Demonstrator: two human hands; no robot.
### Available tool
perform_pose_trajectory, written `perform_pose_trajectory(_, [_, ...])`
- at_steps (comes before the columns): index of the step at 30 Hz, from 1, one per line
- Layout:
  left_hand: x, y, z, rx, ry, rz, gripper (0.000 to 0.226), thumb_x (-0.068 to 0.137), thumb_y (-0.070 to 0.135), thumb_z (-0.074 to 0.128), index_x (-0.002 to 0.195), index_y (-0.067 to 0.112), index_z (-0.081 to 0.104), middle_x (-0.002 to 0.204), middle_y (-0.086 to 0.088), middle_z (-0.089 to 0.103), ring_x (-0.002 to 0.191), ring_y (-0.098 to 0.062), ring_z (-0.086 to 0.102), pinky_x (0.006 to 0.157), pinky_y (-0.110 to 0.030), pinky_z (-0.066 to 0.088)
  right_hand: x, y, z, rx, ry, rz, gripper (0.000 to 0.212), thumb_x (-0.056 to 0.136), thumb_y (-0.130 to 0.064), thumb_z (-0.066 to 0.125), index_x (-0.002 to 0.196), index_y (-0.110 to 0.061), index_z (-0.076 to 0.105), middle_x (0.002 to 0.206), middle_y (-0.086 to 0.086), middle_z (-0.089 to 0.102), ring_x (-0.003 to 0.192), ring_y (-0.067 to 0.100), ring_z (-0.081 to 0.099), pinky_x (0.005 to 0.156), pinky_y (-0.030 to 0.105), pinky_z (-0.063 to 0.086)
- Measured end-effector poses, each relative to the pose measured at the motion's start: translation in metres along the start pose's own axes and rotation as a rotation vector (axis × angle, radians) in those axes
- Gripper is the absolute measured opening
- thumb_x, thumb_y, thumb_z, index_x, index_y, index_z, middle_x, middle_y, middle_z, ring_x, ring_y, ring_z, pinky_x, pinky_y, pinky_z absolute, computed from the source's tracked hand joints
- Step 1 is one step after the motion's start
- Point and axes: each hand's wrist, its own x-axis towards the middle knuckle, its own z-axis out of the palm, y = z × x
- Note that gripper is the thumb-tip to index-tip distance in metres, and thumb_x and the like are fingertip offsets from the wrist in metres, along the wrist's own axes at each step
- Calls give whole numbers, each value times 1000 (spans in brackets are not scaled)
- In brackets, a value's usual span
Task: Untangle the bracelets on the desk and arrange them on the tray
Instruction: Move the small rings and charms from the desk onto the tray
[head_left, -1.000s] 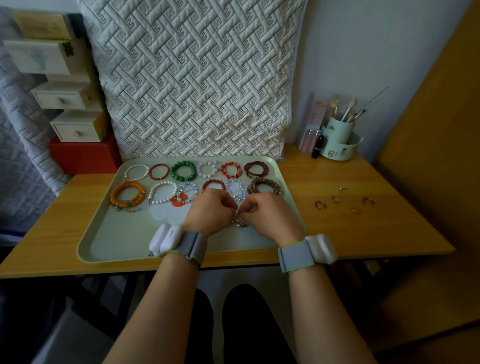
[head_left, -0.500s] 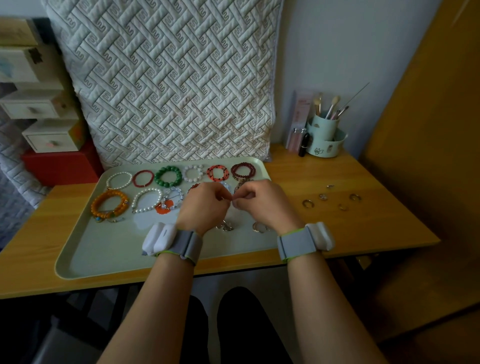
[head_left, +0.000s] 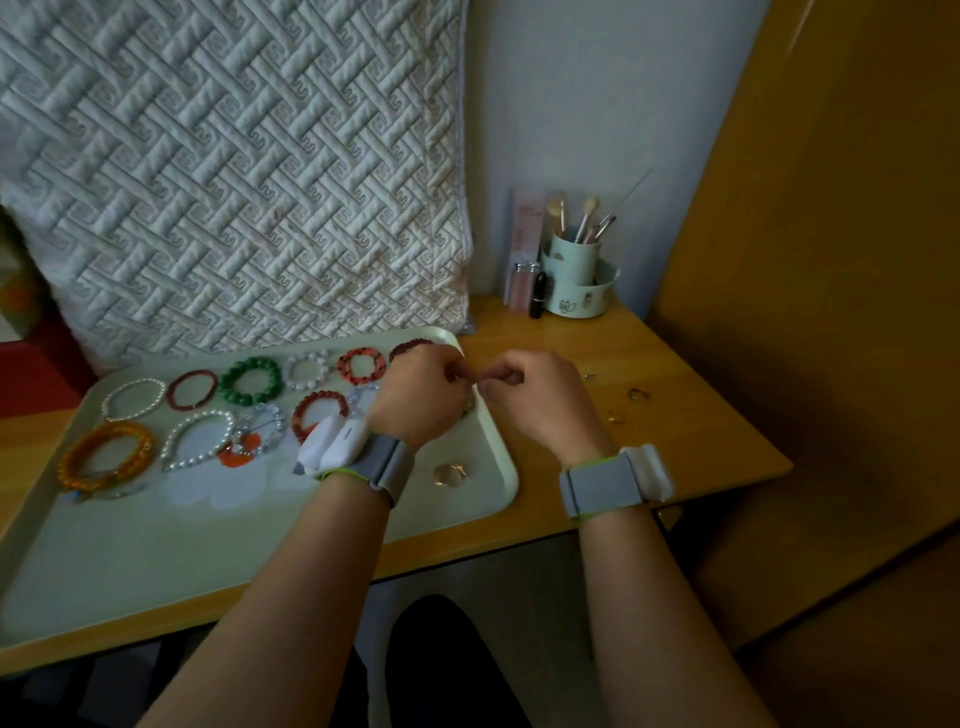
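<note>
Several bead bracelets lie in two rows on the pale green tray (head_left: 156, 545), among them an orange one (head_left: 104, 457), a green one (head_left: 250, 380) and a red-and-black one (head_left: 362, 365). My left hand (head_left: 421, 400) and my right hand (head_left: 540, 402) meet fingertip to fingertip over the tray's right edge. Both pinch a small thin piece with a gold glint, too small to identify. The left hand covers part of the dark red bracelet (head_left: 410, 347) at the back right. A gold ring (head_left: 451, 474) rests on the tray near my left wrist.
Small rings (head_left: 638, 395) lie scattered on the wooden desk (head_left: 675, 467) right of the tray. A cup of brushes (head_left: 574, 280) and a lipstick (head_left: 537, 295) stand at the back. A quilted cushion (head_left: 234, 182) leans behind the tray. A wooden panel (head_left: 831, 312) closes the right side.
Both hands have lifted off the tray floor and moved right and back, fingertips still pinched together. The view has swung to the right.
</note>
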Motion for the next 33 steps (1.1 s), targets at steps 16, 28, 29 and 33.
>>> perform_pose_trajectory(16, [31,45,51,146,-263,98,24,93,16,59,112,17,74,116,-5,70,105,-24,65,91,-36,55,16,69,-58,-50,171,248,9,87,-21,70,90,-22,78,91,-7,74,81,11,65,70,26,51])
perform_pose_trajectory(28, [38,56,72,192,-332,57,26,84,29,75,103,13,74,107,-5,71,99,-23,66,87,-33,56,22,112,-72,-209,263,476,36,83,-26,72,111,-2,71,116,16,70,110,37,63,85,41,56])
perform_pose_trajectory(29, [38,55,72,188,-334,51,26,84,30,75,103,13,74,107,-5,71,99,-22,66,86,-32,56,22,114,-72,-213,253,491,38,84,-28,72,113,-4,71,117,14,70,111,36,63,84,37,54])
perform_pose_trajectory(33, [38,54,73,182,-336,34,27,83,31,76,103,12,73,106,-5,70,97,-22,66,83,-32,56,28,117,-72,-219,207,538,35,82,-26,74,106,0,74,111,16,71,98,36,68,79,40,56])
